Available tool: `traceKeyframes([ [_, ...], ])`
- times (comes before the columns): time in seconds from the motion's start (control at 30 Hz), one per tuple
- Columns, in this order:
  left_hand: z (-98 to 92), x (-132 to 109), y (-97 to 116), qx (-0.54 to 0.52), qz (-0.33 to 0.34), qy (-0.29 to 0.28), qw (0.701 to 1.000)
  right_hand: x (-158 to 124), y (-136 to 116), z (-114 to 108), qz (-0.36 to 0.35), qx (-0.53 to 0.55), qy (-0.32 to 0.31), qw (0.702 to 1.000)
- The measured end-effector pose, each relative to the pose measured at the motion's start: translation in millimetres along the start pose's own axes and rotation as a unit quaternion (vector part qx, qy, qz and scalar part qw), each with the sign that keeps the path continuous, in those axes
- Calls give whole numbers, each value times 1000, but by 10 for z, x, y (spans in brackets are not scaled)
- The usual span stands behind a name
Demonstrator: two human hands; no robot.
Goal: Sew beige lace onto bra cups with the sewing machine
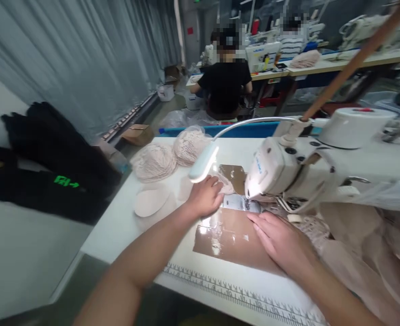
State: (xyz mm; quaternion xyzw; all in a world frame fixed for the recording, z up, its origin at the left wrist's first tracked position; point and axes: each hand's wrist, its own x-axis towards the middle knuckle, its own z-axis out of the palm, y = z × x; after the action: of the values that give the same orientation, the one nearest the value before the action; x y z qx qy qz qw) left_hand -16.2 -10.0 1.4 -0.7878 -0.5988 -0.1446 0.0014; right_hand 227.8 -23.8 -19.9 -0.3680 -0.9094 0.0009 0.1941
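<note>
My left hand (pixel 205 197) is beside the needle plate (pixel 234 203) of a white sewing machine (pixel 271 165), its fingers curled onto a small pale pink lace piece (pixel 226 184). The fingertips partly hide that piece. My right hand (pixel 281 235) lies flat with fingers stretched out on the brown taped sheet (pixel 230 235) in front of the plate, its fingertips near the plate's edge. I see nothing held in it. The needle area is small and partly hidden by the machine head.
A lamp (pixel 203 165) on a bent neck hangs over my left hand. Lace-covered cups (pixel 155 160) and smooth cups (pixel 152 201) lie at the left. Pinkish fabric (pixel 352 240) heaps at the right. A ruler strip (pixel 227 292) runs along the front edge. A person (pixel 225 83) sits ahead.
</note>
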Motion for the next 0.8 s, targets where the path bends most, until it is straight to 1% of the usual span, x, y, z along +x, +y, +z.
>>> traceKeyframes([
  [0.1, -124, -43, -6, 21, -39, -20, 999, -13, 54, 46, -2, 14, 0, 1000],
  [0.17, -275, -123, -31, 27, -59, -37, 997, -10, 83, 72, -5, 28, -4, 1000],
  [0.23, -467, -274, -120, 34, -94, -43, 994, -4, 97, 83, -7, 39, -7, 999],
  [0.27, -565, -377, -200, 41, -120, -34, 991, -1, 99, 83, -7, 41, -6, 999],
  [0.3, -658, -497, -305, 53, -162, -13, 985, 2, 96, 79, -8, 42, -5, 999],
  [0.37, -807, -772, -566, 75, -267, 33, 960, 7, 84, 63, -8, 41, -6, 999],
  [0.4, -858, -918, -700, 63, -323, 51, 943, 9, 75, 52, -6, 40, -7, 999],
  [0.43, -892, -1061, -821, 26, -368, 57, 928, 11, 66, 41, -2, 40, -9, 999],
  [0.47, -911, -1197, -915, 5, -381, 47, 923, 12, 57, 30, 2, 41, -12, 999],
  [0.53, -914, -1422, -988, -33, -372, 28, 927, 15, 41, 7, 10, 43, -16, 999],
  [0.57, -908, -1502, -960, -59, -359, 19, 931, 17, 33, -3, 14, 45, -18, 999],
  [0.6, -900, -1554, -892, -111, -341, 8, 933, 20, 26, -13, 18, 47, -19, 999],
  [0.63, -894, -1576, -791, -189, -316, -7, 930, 25, 18, -24, 22, 49, -20, 998],
  [0.67, -892, -1567, -666, -290, -284, -27, 914, 31, 10, -35, 24, 51, -21, 998],
  [0.73, -885, -1456, -382, -485, -202, -87, 846, 44, -7, -61, 32, 56, -20, 998],
  [0.77, -871, -1359, -240, -542, -164, -123, 815, 49, -16, -76, 40, 59, -17, 997],
  [0.8, -844, -1240, -106, -565, -131, -159, 799, 52, -24, -94, 51, 66, -12, 996],
])
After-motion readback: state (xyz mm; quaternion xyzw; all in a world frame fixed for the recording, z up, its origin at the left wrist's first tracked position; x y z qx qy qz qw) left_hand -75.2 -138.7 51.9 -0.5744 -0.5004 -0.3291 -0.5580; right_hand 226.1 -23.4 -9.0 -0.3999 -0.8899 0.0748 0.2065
